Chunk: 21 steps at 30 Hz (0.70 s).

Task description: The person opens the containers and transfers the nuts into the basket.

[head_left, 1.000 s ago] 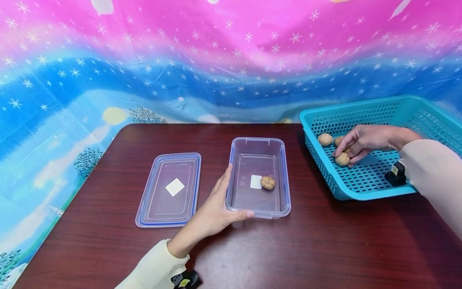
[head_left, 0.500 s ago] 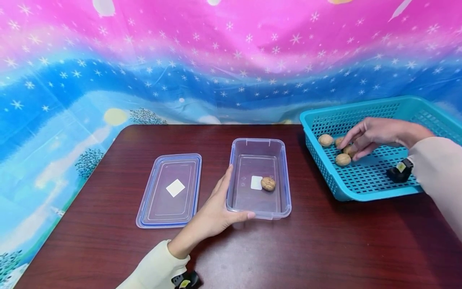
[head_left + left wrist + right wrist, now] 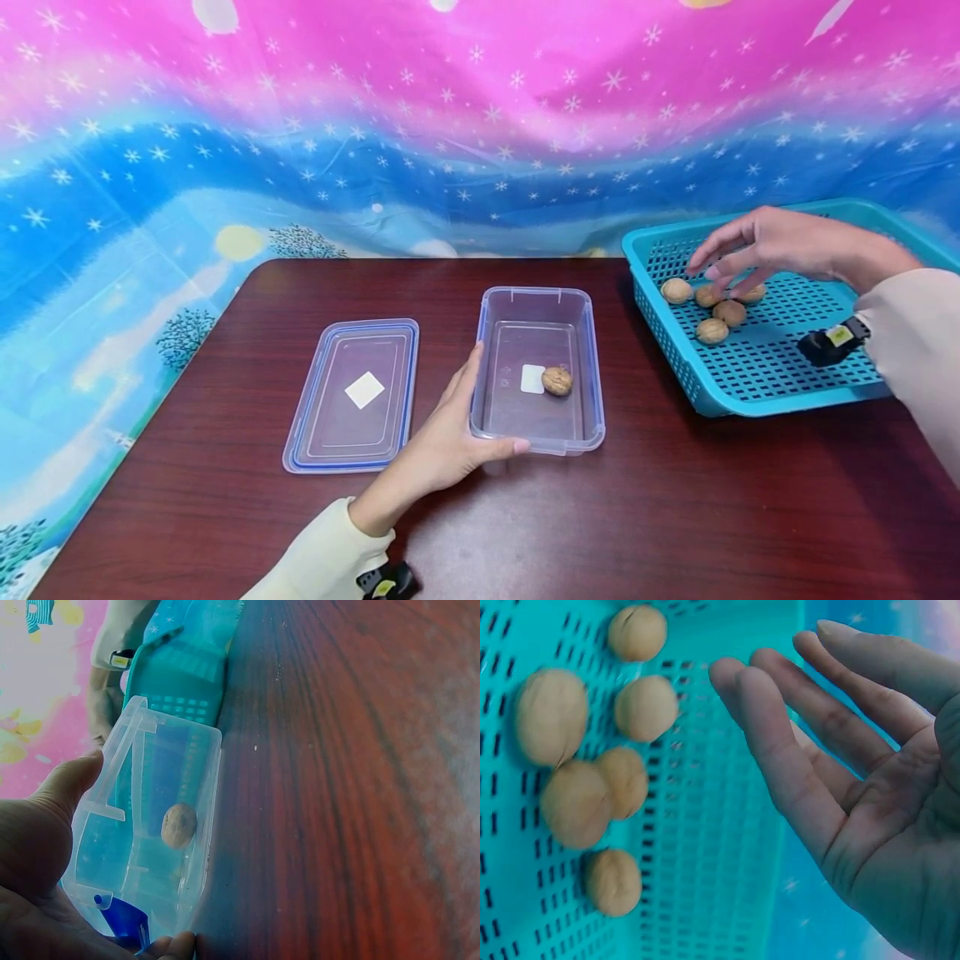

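My left hand (image 3: 442, 442) grips the near left corner of a clear plastic container (image 3: 517, 417), its thumb over the near rim and its fingers along the left side. Inside, one walnut (image 3: 557, 381) rests beside a white label, and the left wrist view shows this walnut (image 3: 179, 825) through the wall. Over a turquoise basket (image 3: 780, 407), my right hand (image 3: 795, 242) hovers with fingers spread and nothing held. Several walnuts (image 3: 712, 331) lie beneath it at the basket's left end. In the right wrist view, the walnuts (image 3: 577, 804) sit apart from the fingertips (image 3: 759, 682).
A clear lid (image 3: 352, 425) with a blue seal and a white square sticker lies left of the container on the dark red wooden table (image 3: 495, 533). Behind the table hangs a patterned cloth (image 3: 450, 167), close to the basket's back rim.
My right hand has let go of the nearest walnut and lifted up and back, uncovering the walnuts below. The left hand, container and lid have stayed in place.
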Each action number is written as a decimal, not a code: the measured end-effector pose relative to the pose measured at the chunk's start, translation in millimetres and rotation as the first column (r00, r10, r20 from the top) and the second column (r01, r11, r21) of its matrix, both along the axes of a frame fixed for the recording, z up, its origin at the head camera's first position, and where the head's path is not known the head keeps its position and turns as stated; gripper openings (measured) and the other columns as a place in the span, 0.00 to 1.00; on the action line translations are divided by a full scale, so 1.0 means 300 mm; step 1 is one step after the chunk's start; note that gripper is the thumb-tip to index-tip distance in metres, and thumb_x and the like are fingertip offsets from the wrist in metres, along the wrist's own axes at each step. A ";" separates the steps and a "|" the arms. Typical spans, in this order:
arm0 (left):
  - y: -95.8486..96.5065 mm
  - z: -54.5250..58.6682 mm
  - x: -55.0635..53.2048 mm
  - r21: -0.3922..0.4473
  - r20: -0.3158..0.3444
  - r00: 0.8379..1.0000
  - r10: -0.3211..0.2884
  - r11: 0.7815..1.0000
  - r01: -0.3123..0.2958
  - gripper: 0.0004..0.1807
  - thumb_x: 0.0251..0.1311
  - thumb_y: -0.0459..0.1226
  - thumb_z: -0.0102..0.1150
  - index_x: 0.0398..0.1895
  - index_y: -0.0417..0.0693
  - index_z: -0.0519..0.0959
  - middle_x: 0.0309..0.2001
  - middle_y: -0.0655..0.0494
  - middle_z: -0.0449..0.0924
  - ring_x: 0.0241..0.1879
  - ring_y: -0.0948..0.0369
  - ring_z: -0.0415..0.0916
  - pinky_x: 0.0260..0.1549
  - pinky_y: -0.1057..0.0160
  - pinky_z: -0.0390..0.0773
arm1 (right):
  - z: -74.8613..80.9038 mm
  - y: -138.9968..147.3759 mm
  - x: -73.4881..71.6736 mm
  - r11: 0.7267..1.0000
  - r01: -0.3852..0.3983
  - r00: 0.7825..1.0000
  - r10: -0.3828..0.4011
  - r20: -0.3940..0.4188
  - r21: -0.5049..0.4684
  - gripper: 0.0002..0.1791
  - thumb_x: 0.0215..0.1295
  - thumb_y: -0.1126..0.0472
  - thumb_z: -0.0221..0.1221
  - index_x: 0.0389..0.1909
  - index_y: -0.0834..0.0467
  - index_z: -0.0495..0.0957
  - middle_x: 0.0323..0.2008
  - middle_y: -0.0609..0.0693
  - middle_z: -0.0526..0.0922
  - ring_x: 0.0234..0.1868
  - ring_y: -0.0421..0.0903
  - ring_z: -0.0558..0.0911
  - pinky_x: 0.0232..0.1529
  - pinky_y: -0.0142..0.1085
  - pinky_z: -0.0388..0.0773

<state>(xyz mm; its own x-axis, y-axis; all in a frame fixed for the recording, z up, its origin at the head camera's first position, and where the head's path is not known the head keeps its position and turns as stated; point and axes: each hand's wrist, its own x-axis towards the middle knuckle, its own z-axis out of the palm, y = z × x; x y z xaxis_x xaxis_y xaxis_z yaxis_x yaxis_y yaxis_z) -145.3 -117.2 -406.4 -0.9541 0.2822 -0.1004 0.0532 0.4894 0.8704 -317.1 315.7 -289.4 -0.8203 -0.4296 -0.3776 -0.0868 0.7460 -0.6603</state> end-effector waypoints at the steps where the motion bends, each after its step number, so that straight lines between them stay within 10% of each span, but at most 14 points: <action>1: 0.000 0.000 0.000 0.000 -0.001 1.000 0.000 1.000 0.000 0.71 0.50 0.50 0.83 0.87 0.69 0.37 0.86 0.57 0.42 0.83 0.51 0.45 0.78 0.37 0.54 | 0.007 -0.012 0.005 1.000 -0.002 1.000 0.002 -0.023 0.003 0.23 0.76 0.55 0.62 0.66 0.61 0.79 0.59 0.48 0.85 0.53 0.50 0.88 0.52 0.44 0.87; 21: 0.000 0.000 0.000 0.007 0.001 1.000 0.001 1.000 -0.001 0.71 0.50 0.49 0.83 0.87 0.67 0.37 0.86 0.55 0.44 0.83 0.50 0.47 0.77 0.37 0.54 | 0.084 -0.264 0.127 0.997 -0.063 0.967 0.071 -0.243 0.039 0.21 0.74 0.53 0.65 0.64 0.52 0.81 0.59 0.51 0.86 0.49 0.39 0.86 0.51 0.43 0.81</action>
<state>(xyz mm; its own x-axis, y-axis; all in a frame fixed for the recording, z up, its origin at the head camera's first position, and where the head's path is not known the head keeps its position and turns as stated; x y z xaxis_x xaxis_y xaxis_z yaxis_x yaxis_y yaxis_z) -145.3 -117.1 -406.5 -0.9543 0.2816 -0.0996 0.0514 0.4833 0.8739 -279.0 236.5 -264.1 -0.8590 -0.4781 -0.1830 -0.2933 0.7526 -0.5895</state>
